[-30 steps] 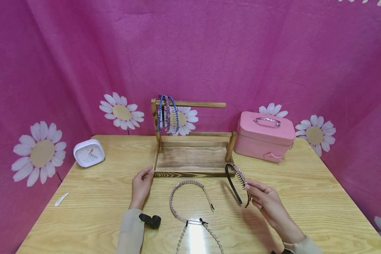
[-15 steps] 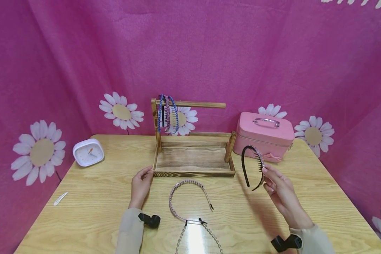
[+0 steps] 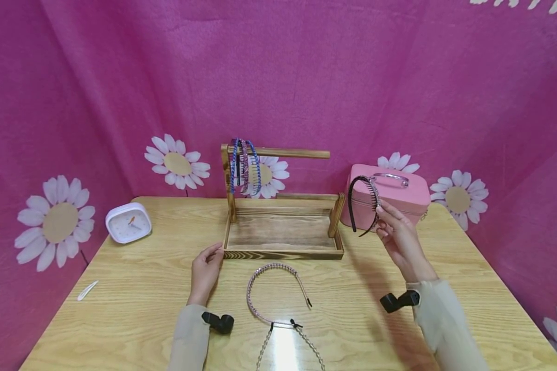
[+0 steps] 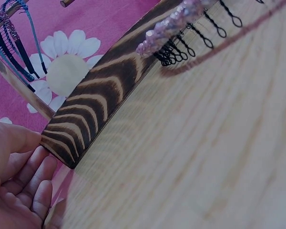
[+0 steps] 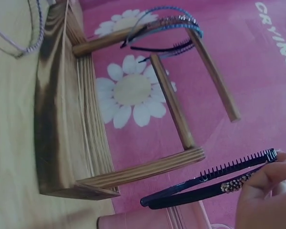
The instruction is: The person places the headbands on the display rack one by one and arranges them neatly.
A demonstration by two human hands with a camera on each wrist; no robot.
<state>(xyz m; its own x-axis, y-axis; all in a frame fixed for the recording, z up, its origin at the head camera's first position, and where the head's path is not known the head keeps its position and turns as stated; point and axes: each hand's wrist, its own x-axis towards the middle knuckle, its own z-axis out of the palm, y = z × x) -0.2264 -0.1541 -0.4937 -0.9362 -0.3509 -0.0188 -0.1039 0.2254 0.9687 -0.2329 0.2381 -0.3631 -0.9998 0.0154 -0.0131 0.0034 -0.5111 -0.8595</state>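
My right hand [image 3: 403, 241] pinches one side of a dark toothed headband [image 3: 351, 206] in the air, in front of the pink case; in the right wrist view jewels [image 5: 236, 183] show on the headband near the fingers. At the near left corner of the wooden stand [image 3: 283, 254], my left hand [image 3: 206, 273] touches the tray's edge with thumb and fingertips, its other fingers loosely bent in the left wrist view. Blue and pink headbands [image 3: 245, 167] hang at the left end of the stand's upper bar [image 3: 297, 153].
On the table [image 3: 134, 319] before the stand lie a pinkish headband [image 3: 250, 293] and a beaded one [image 3: 310, 344], touching or overlapping. A pink case [image 3: 410, 195] stands right of the stand, a white clock [image 3: 129, 223] to the left, a white hair clip [image 3: 87, 290] nearer.
My right hand has lifted the dark headband, moving it first right and away from the stand's front corner, then up and slightly back left, before the pink case. The left hand has stayed put.
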